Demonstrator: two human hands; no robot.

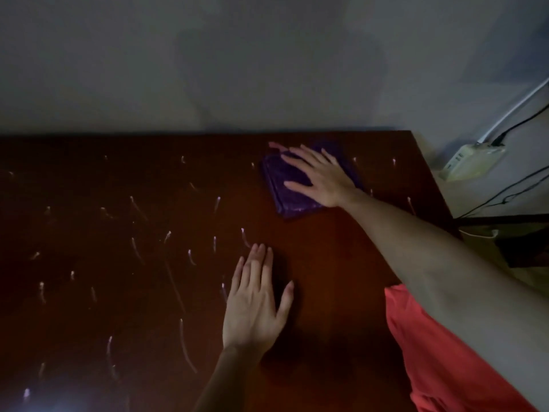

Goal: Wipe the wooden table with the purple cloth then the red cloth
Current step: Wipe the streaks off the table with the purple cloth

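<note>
my right hand (pixel 319 178) lies flat on the folded dark purple cloth (pixel 285 188), fingers straight and spread, the palm pressing it onto the dark reddish-brown wooden table (pixel 148 221). nothing is curled round the fabric; the fingers only press down on it. the cloth sits near the far right corner of the table, close to the back edge, and it shows on the thumb side of my hand and past the fingertips. my right forearm runs back from there across the right edge of the table.

my left hand (pixel 257 301) rests palm down on the bare wood nearer to me, well apart from the purple cloth. its fingers are straight and close together, the thumb held out to the right, and it holds nothing.

the bright red cloth (pixel 439 361) lies at the near right, under my right forearm, on the right side of the table; whether it hangs over the edge i cannot tell.

pale short streaks and specks (pixel 136 248) are scattered over the left and middle of the wood.

beyond the right edge, a pale power strip (pixel 472 162) sits by the grey wall (pixel 208 60), with a white cable (pixel 517 111) and a black cable (pixel 525 120) running up from it.
</note>
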